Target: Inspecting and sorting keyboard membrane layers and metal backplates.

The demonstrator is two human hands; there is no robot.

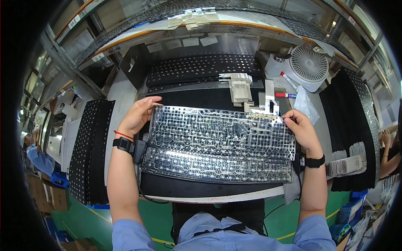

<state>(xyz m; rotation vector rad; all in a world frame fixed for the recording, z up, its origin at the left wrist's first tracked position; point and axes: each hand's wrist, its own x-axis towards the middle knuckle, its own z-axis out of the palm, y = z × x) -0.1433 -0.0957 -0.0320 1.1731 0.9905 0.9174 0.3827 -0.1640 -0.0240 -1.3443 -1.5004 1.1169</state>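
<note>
A keyboard membrane sheet [222,134], clear film with silvery printed traces and dots, is spread between my hands over the black work mat. My left hand [138,113] holds its upper left corner, the index finger stretched out above the edge. At the upper right corner my right hand [302,127] pinches the film between thumb and fingers. Flat pale connector tails [264,110] lie along the sheet's upper edge near my right hand. Just beyond is a stack of pale printed strips [240,91]. Both wrists wear black devices with cables.
Black perforated sheets lie in stacks at the left [90,150], back [201,69] and right [349,125]. At the back right stand a white fan [309,67], a red marker [285,96] and a crumpled white cloth [305,104]. A shelf [247,26] crosses above; other people work at both sides.
</note>
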